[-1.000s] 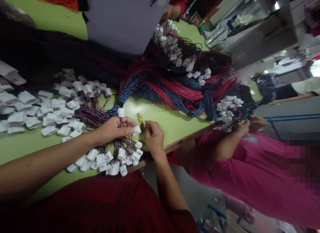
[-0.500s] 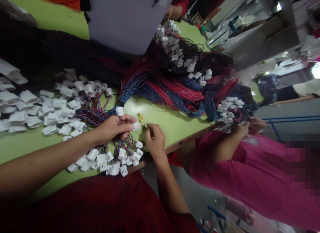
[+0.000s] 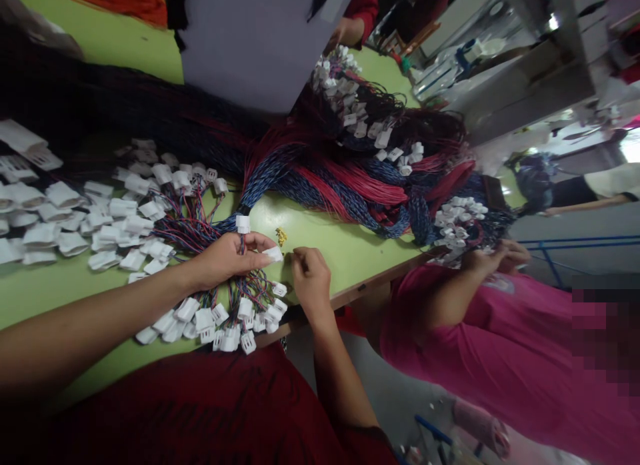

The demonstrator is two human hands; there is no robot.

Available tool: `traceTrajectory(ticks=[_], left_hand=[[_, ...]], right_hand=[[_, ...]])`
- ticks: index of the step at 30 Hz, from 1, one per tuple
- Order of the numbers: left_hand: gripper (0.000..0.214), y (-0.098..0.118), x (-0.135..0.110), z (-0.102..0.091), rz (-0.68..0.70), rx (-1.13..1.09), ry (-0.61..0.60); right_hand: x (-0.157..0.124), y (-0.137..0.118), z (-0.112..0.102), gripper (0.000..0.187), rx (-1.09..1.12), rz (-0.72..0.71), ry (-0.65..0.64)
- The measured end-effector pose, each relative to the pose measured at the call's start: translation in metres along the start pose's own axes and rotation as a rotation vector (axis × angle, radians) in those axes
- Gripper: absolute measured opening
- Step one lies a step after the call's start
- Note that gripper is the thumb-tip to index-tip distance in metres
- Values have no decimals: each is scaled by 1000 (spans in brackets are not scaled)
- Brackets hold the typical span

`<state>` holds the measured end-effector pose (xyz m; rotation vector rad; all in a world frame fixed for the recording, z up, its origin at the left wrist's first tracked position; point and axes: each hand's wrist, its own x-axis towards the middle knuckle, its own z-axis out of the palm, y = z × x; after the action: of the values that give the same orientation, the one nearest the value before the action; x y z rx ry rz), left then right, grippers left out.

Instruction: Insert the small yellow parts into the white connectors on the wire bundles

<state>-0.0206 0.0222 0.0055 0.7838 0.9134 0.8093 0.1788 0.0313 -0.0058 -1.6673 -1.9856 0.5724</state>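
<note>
My left hand (image 3: 230, 255) pinches a white plastic connector (image 3: 274, 253) between thumb and fingers. Another white connector (image 3: 243, 224) on twisted wires stands up just above that hand. A short way to the right, my right hand (image 3: 312, 276) has its fingers curled together, apart from the held connector; anything in its fingertips is too small to make out. Small yellow pieces (image 3: 281, 236) lie in a little heap on the green table (image 3: 340, 252), between and beyond my hands. Below my left hand, wired white connectors (image 3: 245, 308) hang near the table edge.
Many white connectors (image 3: 107, 235) spread over the left side. Thick bundles of blue and red wire (image 3: 345, 182) run across the table beneath a grey panel (image 3: 245, 45). A co-worker in pink (image 3: 465, 332) handles wires at right; another person's hand (image 3: 350, 32) shows at the back.
The connector in my left hand has turned, so a plainer side shows now. My right hand has barely moved. The whole view has shifted slightly.
</note>
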Motion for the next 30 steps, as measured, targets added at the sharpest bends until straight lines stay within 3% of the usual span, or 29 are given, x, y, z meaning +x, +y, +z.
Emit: traceTrajectory(ticks=[3, 7, 13, 21, 25, 30], left_hand=[[26, 0, 0, -1, 17, 46, -20], [28, -3, -1, -4, 51, 45, -81], [27, 1, -3, -4, 67, 89, -81], [27, 1, -3, -3, 96, 213, -40], [27, 0, -3, -3, 103, 200, -32], [34, -4, -1, -4, 74, 147, -31]], right_hand=[[-1, -8, -6, 11, 196, 111, -16], [-4, -32, -19, 7, 349, 47, -47], [-7, -59, -32, 7, 349, -115, -57], [-9, -58, -27, 6, 338, -47, -121], [-13, -58, -22, 6, 324, 38, -36], [-15, -58, -17, 8, 174, -213, 77]])
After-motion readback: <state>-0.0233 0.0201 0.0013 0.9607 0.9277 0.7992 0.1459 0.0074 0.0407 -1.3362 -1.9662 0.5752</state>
